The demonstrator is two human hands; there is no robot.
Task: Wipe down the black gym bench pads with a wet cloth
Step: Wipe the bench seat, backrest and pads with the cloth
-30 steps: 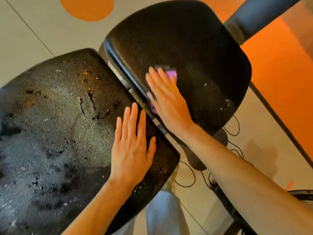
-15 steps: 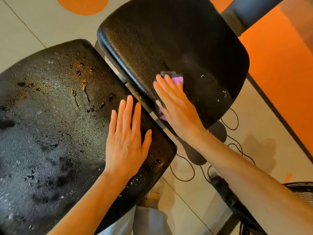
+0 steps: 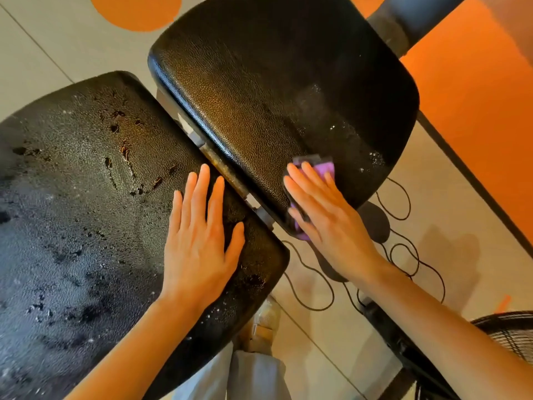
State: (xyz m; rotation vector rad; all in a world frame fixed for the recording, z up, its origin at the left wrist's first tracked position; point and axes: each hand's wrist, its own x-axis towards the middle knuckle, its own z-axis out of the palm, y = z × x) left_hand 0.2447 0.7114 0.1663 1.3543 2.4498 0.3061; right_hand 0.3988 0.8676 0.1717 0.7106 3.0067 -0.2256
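Note:
Two black textured bench pads fill the head view. The large near pad on the left is wet, worn and scuffed with small tears. The smaller far pad lies upper right, with wet streaks and droplets on its right side. My left hand rests flat on the near pad's right end, fingers straight. My right hand presses a purple cloth flat against the far pad's near right corner; most of the cloth is hidden under the palm.
A metal hinge gap separates the pads. Black cords loop on the tiled floor beneath. A black frame bar rises at the top right beside an orange floor area. A fan grille sits at the lower right edge.
My right hand has slid the purple cloth toward me and to the right, down to the far pad's near corner. My left hand stays flat on the near pad.

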